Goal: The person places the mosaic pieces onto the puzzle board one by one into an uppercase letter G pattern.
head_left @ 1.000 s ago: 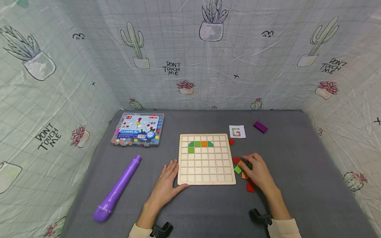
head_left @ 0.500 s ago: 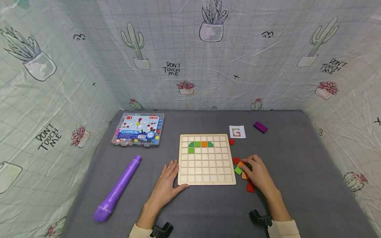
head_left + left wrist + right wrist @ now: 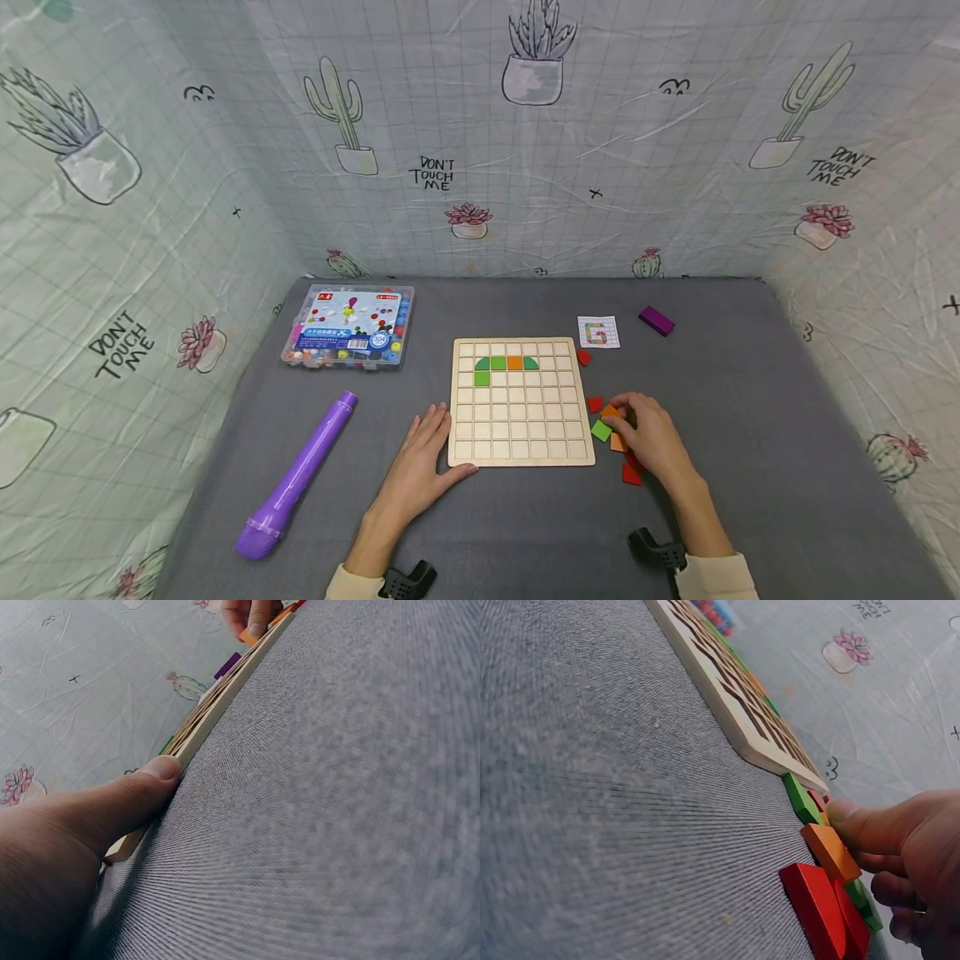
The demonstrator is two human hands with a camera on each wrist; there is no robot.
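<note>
A wooden grid board (image 3: 517, 423) lies in the middle of the table in the head view. Green and orange tiles sit in its upper cells. My left hand (image 3: 417, 461) has its fingers extended along the board's left edge, the thumb (image 3: 161, 768) at the near edge. To the right of the board my right hand (image 3: 651, 431) pinches an orange tile (image 3: 610, 412) between thumb and fingers. Just below it lie a light green tile (image 3: 601, 430) and another orange tile (image 3: 618, 442). Dark green pieces (image 3: 864, 904) are partly hidden by the hand.
Red tiles (image 3: 632, 474) lie near the right wrist, others by the board's right edge. A pattern card (image 3: 597, 332) and a purple block (image 3: 656, 322) are farther back. On the left are a clear case of coloured beads (image 3: 347, 327) and a purple toy microphone (image 3: 300, 471).
The right hand's fingers have come down and closed on the orange tile, which has shifted slightly right. The left hand and board have stayed put.
</note>
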